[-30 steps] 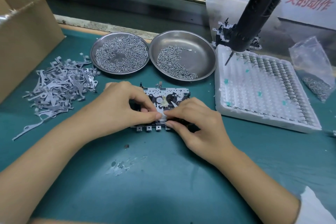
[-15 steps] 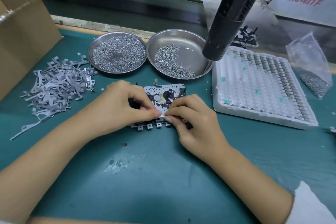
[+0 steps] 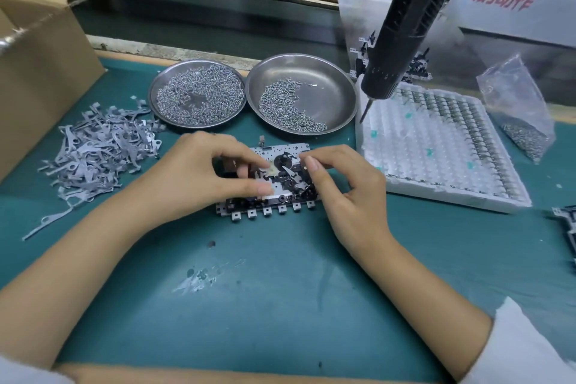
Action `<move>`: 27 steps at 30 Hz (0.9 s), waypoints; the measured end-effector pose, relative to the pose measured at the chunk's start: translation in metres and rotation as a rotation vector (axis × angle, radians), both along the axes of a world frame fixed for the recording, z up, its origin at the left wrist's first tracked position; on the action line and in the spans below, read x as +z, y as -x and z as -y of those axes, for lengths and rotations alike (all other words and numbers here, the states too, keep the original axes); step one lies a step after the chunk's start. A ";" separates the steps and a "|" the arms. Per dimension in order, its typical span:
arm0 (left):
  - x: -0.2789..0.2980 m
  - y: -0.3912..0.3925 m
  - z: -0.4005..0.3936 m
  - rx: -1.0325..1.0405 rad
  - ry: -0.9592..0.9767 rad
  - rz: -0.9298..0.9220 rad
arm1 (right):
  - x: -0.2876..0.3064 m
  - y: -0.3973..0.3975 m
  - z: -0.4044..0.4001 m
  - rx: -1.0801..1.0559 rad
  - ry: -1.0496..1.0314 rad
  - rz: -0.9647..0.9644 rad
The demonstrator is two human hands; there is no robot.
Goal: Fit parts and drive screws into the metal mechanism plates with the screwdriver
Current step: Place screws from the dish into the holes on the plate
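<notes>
Left hand curled over the mechanism plate, thumb and forefinger pinching a small part against its face. Right hand narrow, fingertips pressing on the plate's upper right near the black wheel. Plate flat on the green tabletop, midway between the forearms. Probably light and stiff, with delicate levers on top; best taken by the metal edges. Beyond: two steel dishes of screws, a heap of grey stamped parts left, a white tray right. Screwdriver hanging above, unheld.
</notes>
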State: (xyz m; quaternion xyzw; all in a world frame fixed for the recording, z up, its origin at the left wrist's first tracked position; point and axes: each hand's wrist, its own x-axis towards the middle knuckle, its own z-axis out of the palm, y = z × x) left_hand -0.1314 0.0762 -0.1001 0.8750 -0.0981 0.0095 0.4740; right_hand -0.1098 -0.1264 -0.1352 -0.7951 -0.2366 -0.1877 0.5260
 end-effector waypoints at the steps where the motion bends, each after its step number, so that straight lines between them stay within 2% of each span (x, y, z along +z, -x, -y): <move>1: 0.000 -0.002 -0.002 0.053 0.021 0.040 | 0.000 0.000 0.000 -0.002 -0.007 -0.006; 3: -0.003 -0.012 -0.009 0.221 -0.040 0.194 | -0.001 0.000 0.001 -0.002 -0.022 -0.019; 5: -0.006 -0.028 -0.019 0.393 -0.248 0.315 | -0.002 0.000 0.001 -0.001 -0.032 -0.016; 8: -0.010 -0.051 -0.033 0.468 -0.596 0.154 | -0.002 0.001 0.000 0.001 -0.043 -0.003; 10: -0.010 -0.061 -0.035 0.482 -0.731 0.059 | -0.003 0.000 0.000 0.001 -0.050 -0.002; 15: -0.002 -0.070 -0.030 0.560 -0.613 0.012 | -0.005 -0.002 0.000 0.013 -0.050 0.009; 20: -0.006 -0.060 -0.029 0.647 -0.543 0.216 | -0.005 -0.003 0.001 0.030 -0.044 0.014; 27: -0.013 -0.057 -0.030 0.651 -0.538 0.355 | -0.004 -0.002 0.001 0.027 -0.030 0.024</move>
